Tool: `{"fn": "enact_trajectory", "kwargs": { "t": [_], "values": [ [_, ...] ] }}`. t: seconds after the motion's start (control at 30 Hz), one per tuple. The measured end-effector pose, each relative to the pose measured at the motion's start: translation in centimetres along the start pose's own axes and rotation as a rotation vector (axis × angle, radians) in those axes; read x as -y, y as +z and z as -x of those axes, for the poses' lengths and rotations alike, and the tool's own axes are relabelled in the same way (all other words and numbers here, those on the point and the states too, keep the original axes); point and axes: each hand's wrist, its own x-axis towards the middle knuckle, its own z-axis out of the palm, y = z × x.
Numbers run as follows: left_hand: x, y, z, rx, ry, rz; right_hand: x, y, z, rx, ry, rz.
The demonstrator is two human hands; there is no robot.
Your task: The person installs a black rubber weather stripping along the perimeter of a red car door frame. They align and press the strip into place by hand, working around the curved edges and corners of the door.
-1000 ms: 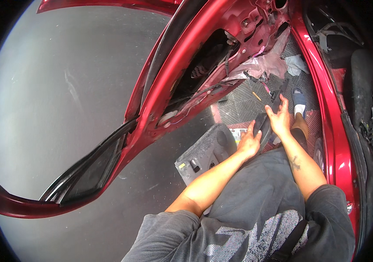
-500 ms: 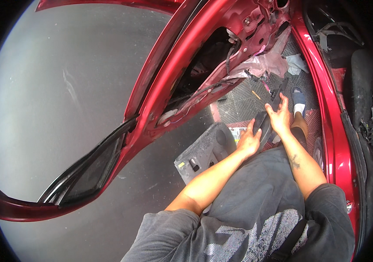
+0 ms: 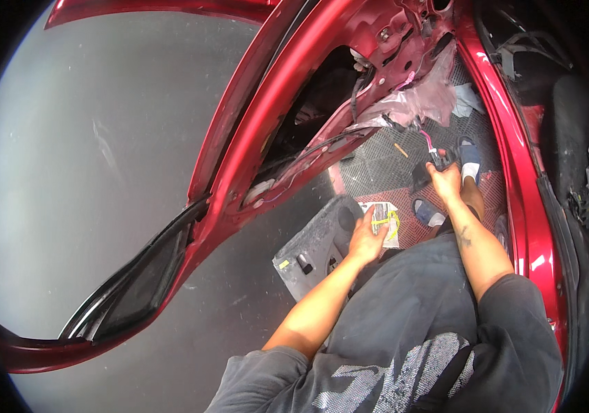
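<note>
My right hand (image 3: 448, 182) is closed on a small black part that looks like a window switch unit (image 3: 442, 160). A white connector with pink wires (image 3: 427, 140) runs from it up toward the car door. Beside that hand is a dark flat piece (image 3: 420, 177); whether I also hold it is unclear. My left hand (image 3: 367, 238) is stretched out with nothing visible in it, beside the grey door trim panel (image 3: 315, 242) and over the edge of a white printed sheet or bag with yellow on it (image 3: 392, 235).
The stripped red door (image 3: 236, 148) stands open on the left, pinkish plastic film (image 3: 425, 100) hanging from it. To the right runs the red car sill (image 3: 515, 162). My sandalled feet (image 3: 470, 151) are on a grey and red grid mat (image 3: 367, 162), where a small orange stick (image 3: 400, 149) lies.
My left hand has let go of the long black part and moved left and down toward the trim panel. My right hand now grips the switch unit, slightly lower.
</note>
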Motion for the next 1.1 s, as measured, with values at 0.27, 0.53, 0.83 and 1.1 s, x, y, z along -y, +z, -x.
{"fn": "enact_trajectory", "kwargs": {
  "t": [0.27,0.53,0.83,1.1],
  "values": [
    [12.5,-3.7,9.5,-0.108,-0.276,0.097,-5.5,-0.8,-8.2,0.076,-0.154,0.079],
    [8.3,-15.0,20.9,-0.646,-0.017,0.380,-1.5,-3.5,-5.8,0.050,-0.224,0.260],
    [-10.6,-44.9,45.6,-1.573,0.842,-0.419,38.5,-0.2,21.5,0.745,-1.272,-0.471],
    [-13.5,-52.3,40.6,-0.904,0.711,-0.313,52.0,5.7,30.3,0.888,-1.544,-0.509]
  ]
}}
